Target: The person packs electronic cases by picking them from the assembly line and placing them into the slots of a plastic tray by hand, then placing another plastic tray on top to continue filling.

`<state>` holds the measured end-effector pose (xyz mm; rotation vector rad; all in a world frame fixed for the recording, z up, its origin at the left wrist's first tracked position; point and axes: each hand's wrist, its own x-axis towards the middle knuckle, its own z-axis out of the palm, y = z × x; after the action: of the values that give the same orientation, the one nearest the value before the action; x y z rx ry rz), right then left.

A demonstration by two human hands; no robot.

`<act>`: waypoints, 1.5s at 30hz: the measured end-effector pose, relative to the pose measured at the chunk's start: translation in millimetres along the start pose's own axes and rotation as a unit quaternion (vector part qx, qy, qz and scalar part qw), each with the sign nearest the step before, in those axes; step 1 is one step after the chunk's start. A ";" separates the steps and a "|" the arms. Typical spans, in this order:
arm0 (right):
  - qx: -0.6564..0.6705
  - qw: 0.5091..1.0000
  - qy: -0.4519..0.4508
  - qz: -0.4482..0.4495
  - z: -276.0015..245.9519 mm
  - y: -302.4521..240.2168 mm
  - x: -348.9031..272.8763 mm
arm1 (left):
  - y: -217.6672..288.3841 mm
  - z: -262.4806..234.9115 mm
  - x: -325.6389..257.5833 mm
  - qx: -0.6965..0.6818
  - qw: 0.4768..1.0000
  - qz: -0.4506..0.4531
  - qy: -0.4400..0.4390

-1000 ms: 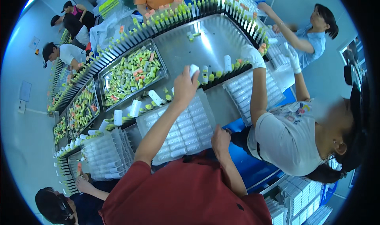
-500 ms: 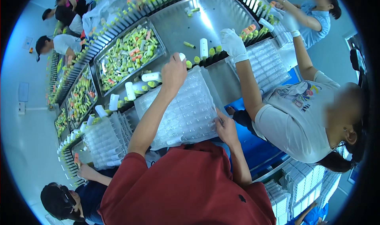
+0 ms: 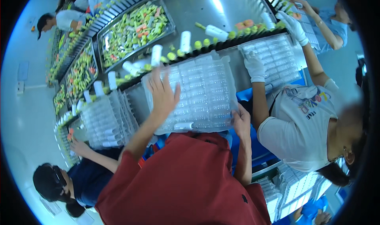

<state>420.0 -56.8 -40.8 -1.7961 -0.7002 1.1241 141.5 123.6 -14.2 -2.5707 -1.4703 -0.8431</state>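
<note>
A clear plastic blister tray (image 3: 206, 86) with rows of pockets lies in front of me on the steel bench. My left hand (image 3: 162, 92) is spread flat over its left side with the fingers apart and nothing in it. My right hand (image 3: 240, 122) grips the tray's near right corner. One white bottle (image 3: 184, 126) lies in a pocket at the tray's near edge. Just beyond the tray, white bottles (image 3: 156, 54) stand in a dark rack line among green caps (image 3: 172, 56).
Steel pans of green and orange pieces (image 3: 134, 27) sit behind the rack. At my right a co-worker in white gloves (image 3: 255, 66) handles another clear tray (image 3: 273, 60). At my left a person's hand (image 3: 81, 147) is by a stack of trays (image 3: 103, 120).
My left hand has drawn back from the bottles at the rack line and now lies open over the tray. My right hand has stayed at the tray's near corner.
</note>
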 end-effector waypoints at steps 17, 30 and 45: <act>-0.172 0.984 -0.051 0.001 10.6 21.0 25.7 | 35.9 -27.7 -124.9 -0.128 0.940 0.101 -0.298; -0.130 0.991 -0.040 0.000 15.4 19.4 17.2 | 31.4 -87.8 -105.5 -0.341 0.891 -0.134 -0.269; -0.324 0.937 -0.058 -0.118 -8.5 -83.3 -55.9 | -92.0 22.7 71.4 0.060 0.992 -0.084 0.066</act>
<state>402.7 -67.2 57.8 -2.1082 -1.4452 0.8955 104.5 236.3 -17.9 -2.2852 -1.6599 -0.8947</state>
